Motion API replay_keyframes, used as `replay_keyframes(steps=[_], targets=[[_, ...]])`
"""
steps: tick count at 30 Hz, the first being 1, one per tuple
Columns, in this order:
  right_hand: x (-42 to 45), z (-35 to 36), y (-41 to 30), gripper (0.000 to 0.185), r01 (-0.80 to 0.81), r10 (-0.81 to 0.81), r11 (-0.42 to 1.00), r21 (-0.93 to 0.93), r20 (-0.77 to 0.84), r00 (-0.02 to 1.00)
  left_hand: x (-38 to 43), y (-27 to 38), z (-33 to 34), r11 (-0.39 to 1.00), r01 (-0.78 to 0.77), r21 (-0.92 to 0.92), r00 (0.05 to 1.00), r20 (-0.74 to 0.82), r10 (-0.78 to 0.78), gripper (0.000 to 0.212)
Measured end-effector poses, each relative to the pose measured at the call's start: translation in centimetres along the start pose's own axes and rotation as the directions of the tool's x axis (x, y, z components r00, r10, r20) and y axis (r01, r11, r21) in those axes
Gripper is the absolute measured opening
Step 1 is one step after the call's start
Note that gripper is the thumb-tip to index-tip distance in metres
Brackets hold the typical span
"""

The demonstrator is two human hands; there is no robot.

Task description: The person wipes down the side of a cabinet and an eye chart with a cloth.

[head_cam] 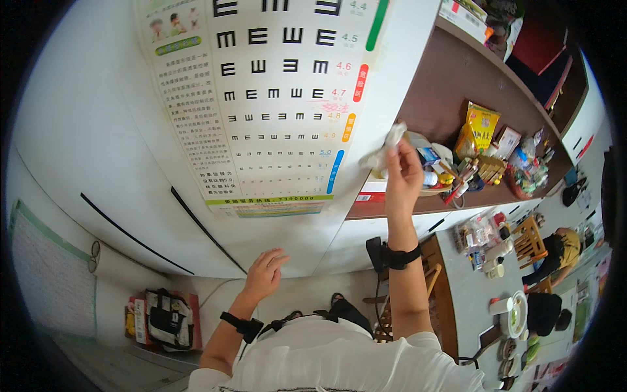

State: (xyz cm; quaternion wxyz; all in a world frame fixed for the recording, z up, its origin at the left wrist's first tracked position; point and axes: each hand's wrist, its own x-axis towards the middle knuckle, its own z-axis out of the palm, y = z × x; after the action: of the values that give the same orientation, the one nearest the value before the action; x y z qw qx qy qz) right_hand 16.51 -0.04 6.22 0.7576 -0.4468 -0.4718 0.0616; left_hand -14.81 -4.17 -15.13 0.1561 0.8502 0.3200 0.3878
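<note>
Between the thumb and fingers of my right hand [405, 171] is a crumpled white cloth or tissue [396, 134]. It is up beside the edge of the white cabinet door, by the open brown shelf [436, 78]; whether it touches the door I cannot tell. My left hand [267, 274] holds nothing, its fingers a little apart, low in front of the white cabinet doors [289, 240]. A letter-E eye chart [274, 105] is fixed to the door face, left of the cloth. Both wrists wear black straps with small devices.
The shelf holds a yellow packet [477, 130], a white bottle [430, 179] and other small items. A grey table [470, 289] with bowls stands at right, people beyond it. Bags [169, 318] sit on the floor at lower left. Black handles [208, 228] line the doors.
</note>
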Motion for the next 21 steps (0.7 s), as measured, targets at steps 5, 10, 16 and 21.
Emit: replay_keyframes(steps=[5,10,16,21], targets=[[2.9,2.2,-7.4,0.045,0.350,-0.347,0.936,-0.034,0.073,0.935,3.0,0.9,-2.7,0.996,-0.062,0.062,0.995,-0.073,0.066,0.041],[3.0,5.2,-9.2,0.051,0.675,-0.600,0.658,-0.334,0.310,0.738,6.8,2.3,-6.3,0.972,-0.153,0.177,0.970,-0.161,0.182,0.045],[2.3,6.1,-7.0,0.038,0.681,-0.558,0.625,-0.381,0.392,0.732,9.6,3.9,-8.7,0.935,-0.229,0.271,0.936,-0.202,0.288,0.049],[-0.9,6.2,-4.4,0.037,0.717,-0.548,0.575,-0.394,0.466,0.695,9.0,3.2,-8.3,0.928,-0.238,0.287,0.933,-0.197,0.300,0.046]])
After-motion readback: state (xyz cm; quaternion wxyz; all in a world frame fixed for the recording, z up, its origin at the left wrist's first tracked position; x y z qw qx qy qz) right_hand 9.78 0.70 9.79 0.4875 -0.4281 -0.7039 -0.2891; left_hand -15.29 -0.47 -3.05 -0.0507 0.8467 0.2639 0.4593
